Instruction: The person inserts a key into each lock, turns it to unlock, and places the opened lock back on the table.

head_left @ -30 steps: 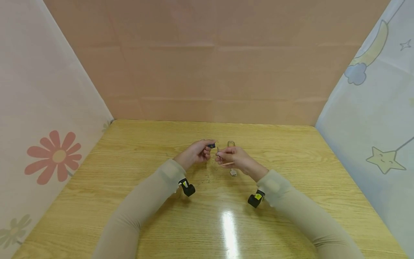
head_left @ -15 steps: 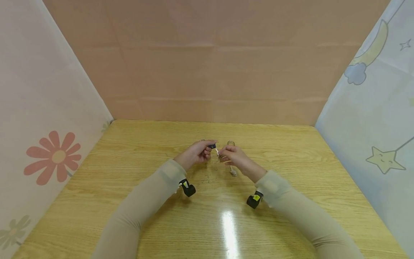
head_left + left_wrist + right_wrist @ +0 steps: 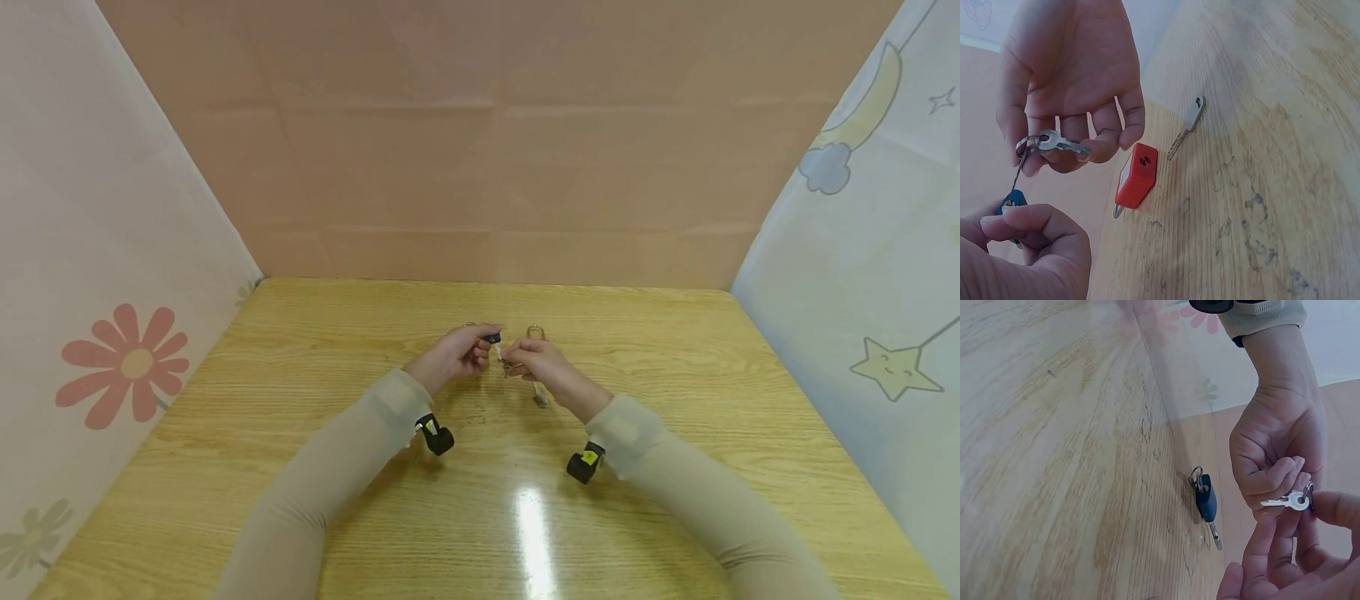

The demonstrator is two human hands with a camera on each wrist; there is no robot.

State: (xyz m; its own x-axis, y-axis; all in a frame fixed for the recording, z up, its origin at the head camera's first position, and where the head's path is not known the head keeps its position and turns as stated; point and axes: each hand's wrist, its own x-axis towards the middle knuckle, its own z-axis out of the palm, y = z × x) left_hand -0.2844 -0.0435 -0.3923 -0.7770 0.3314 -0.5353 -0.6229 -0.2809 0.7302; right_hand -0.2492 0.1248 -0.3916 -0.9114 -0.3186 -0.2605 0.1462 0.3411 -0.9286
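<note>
My left hand point(image 3: 457, 352) grips a small blue padlock point(image 3: 1014, 201) between thumb and curled fingers, its keyhole end showing. Opposite it, my right hand point(image 3: 543, 364) pinches a key ring point(image 3: 1027, 146) with thumb and fingertips. One silver key point(image 3: 1055, 142) hangs sideways from that ring. A second key, seen edge-on as a thin strip, runs from the ring to the blue padlock's end; how deep it sits I cannot tell. Below my right hand, a red padlock point(image 3: 1140, 175) lies on the table near a loose silver key point(image 3: 1189, 127).
Beyond my left hand, a dark blue key fob point(image 3: 1206, 499) with a ring and metal tip lies on the wooden table point(image 3: 360, 533). A pinkish backdrop point(image 3: 480, 167) rises at the table's far edge, with patterned sheets on both sides.
My right hand has moved slightly left, bringing the keys from apart to up against the blue padlock. The dangling key has turned. My left hand has stayed in place.
</note>
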